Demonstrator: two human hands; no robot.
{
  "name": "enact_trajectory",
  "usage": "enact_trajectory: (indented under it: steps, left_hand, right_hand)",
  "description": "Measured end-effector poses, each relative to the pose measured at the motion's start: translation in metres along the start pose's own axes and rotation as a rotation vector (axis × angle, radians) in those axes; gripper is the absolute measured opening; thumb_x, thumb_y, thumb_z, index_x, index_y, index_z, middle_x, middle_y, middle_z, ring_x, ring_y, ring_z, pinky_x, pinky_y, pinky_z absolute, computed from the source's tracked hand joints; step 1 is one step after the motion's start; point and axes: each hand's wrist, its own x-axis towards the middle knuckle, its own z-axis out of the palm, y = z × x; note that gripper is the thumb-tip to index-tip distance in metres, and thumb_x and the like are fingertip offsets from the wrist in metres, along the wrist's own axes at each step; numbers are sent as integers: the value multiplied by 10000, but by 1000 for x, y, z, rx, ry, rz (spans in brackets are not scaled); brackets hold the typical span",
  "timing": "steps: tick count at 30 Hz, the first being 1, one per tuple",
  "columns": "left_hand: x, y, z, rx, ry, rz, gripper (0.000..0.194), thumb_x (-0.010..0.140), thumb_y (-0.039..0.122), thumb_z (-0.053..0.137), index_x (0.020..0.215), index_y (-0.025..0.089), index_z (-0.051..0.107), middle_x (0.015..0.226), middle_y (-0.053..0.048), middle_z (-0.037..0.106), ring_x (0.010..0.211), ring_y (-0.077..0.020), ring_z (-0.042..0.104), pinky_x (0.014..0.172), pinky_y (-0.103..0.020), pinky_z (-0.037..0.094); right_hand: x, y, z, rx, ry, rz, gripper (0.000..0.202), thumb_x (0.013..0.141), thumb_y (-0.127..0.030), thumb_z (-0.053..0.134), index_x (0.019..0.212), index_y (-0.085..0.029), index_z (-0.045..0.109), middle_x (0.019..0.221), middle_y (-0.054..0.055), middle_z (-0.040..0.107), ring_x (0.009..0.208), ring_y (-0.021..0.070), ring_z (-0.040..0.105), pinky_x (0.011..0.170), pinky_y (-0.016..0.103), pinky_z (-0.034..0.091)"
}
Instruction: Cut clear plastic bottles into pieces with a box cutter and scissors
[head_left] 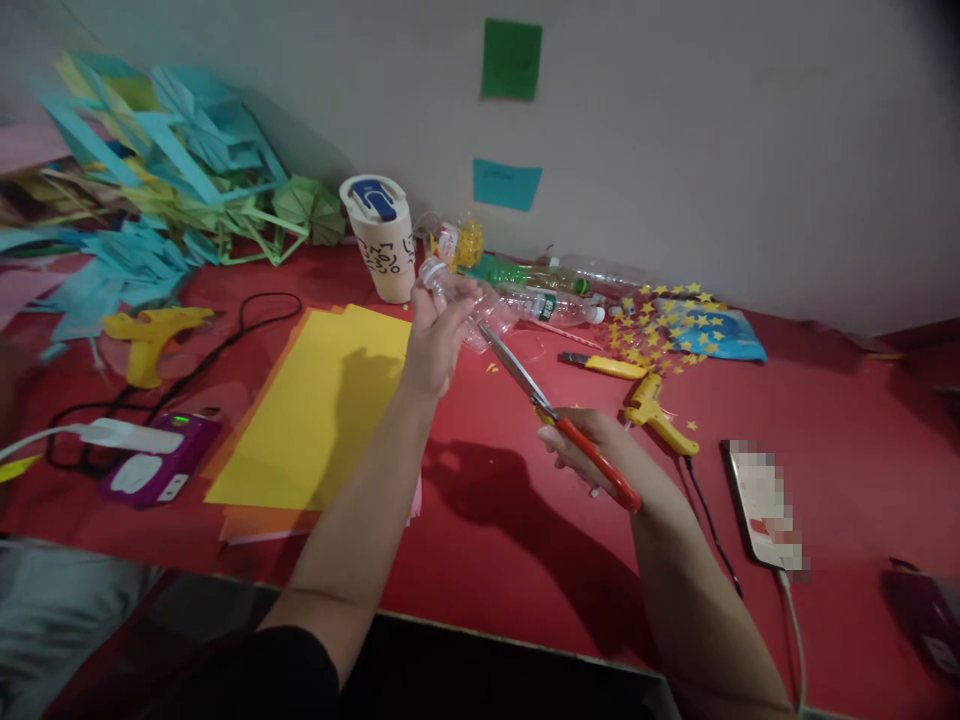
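Note:
My left hand (439,335) is closed around a clear plastic bottle (491,308), its capped neck pointing up and to the left above the fingers. In my right hand (577,440) is a pair of scissors (600,465) with red handles. The scissor blades reach up and left to the lower side of the bottle, close to my left fingers. Whether the blade tips are inside the plastic or just against it, I cannot tell. Beyond the bottle lie another clear bottle (555,305) and a green bottle (517,272).
Yellow paper sheets (300,420) lie left of centre, with a white tumbler (386,250) behind. To the right are yellow paper stars (637,335), a yellow cutter (611,367), a glue gun (660,415) and a phone (761,500). Another glue gun (150,335) and a purple power strip (161,465) sit left.

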Motion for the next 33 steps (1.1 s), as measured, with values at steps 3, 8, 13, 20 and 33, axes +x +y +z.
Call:
enact_trajectory:
  steps: [3, 8, 13, 20, 33]
  left_hand:
    - [1, -1, -1, 19, -11, 12, 363, 767, 319, 702, 1017, 266, 444, 1083, -44, 625, 1201, -263, 591, 1039, -502, 474]
    - [2, -2, -4, 29, -28, 31, 342, 788, 330, 695, 1020, 273, 451, 1070, -32, 625, 1150, -243, 615, 1012, -476, 504]
    - [2, -5, -4, 70, -52, 79, 399, 784, 379, 723, 1068, 291, 458, 1062, -23, 615, 1140, -232, 612, 1038, -459, 485]
    - [2, -12, -4, 100, -83, 93, 444, 802, 405, 710, 1148, 314, 447, 1078, -24, 606, 1173, -243, 581, 1073, -493, 434]
    - [3, -9, -6, 92, -87, 107, 456, 793, 458, 728, 1116, 310, 442, 1078, -26, 604, 1194, -248, 585, 1105, -504, 420]
  right_hand:
    - [1, 0, 1, 5, 2, 6, 536, 824, -721, 489, 624, -230, 412, 561, -23, 452, 488, 106, 415, 464, 250, 319]
    - [-1, -1, 1, 40, -4, 13, 503, 828, -685, 514, 637, -228, 423, 557, -33, 445, 478, 105, 438, 468, 247, 331]
    - [-4, -5, -2, 50, -34, 0, 480, 822, -668, 529, 654, -242, 385, 513, -62, 386, 459, 98, 386, 452, 242, 292]
    - [-3, -8, 5, 55, 38, 8, 495, 834, -676, 496, 628, -246, 362, 509, -57, 377, 472, 103, 363, 462, 248, 289]
    - [-4, -10, 8, 119, 32, 113, 538, 786, -739, 523, 649, -233, 406, 526, -48, 458, 354, 76, 367, 373, 232, 286]
